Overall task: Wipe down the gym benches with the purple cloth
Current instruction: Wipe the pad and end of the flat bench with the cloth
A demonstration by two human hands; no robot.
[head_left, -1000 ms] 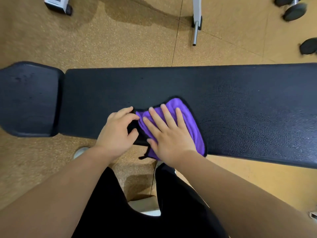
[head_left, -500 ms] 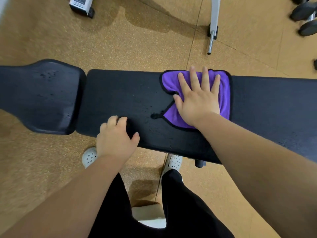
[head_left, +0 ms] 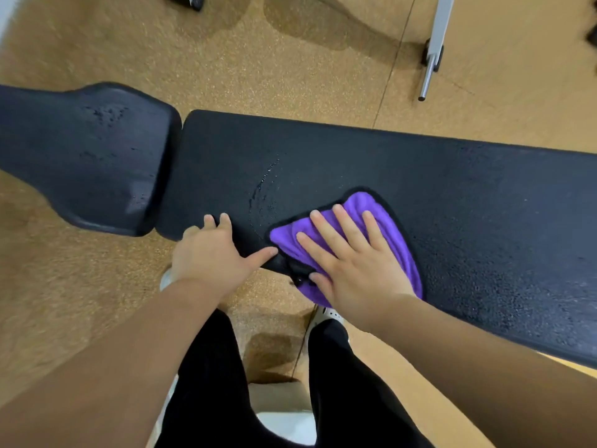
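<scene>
Pressing flat on the cloth (head_left: 399, 236), the right hand (head_left: 355, 263) lies palm down with fingers spread, just right of the frame's centre. The cloth is purple with a dark hem, bunched under the palm, and sits on the near edge of the long black pad (head_left: 420, 176); its lower corner hangs slightly over that edge. The left hand (head_left: 211, 253) is open too, resting on the pad's near edge to the left of the cloth, fingers curled over onto the top and thumb stretched out toward the cloth, its tip just beside the hem. It holds nothing.

Thin wet streaks (head_left: 263, 185) curve across the pad above the gap between the hands. At the left of the frame a second, shorter pad (head_left: 90, 156) sits end to end with the long one, a narrow gap between them, with droplets on its surface.

Black trousers (head_left: 210, 367) and a white shoe (head_left: 329, 315) fill the bottom centre over the tan speckled floor (head_left: 290, 59). A grey metal leg (head_left: 434, 43) stands in the upper right.
</scene>
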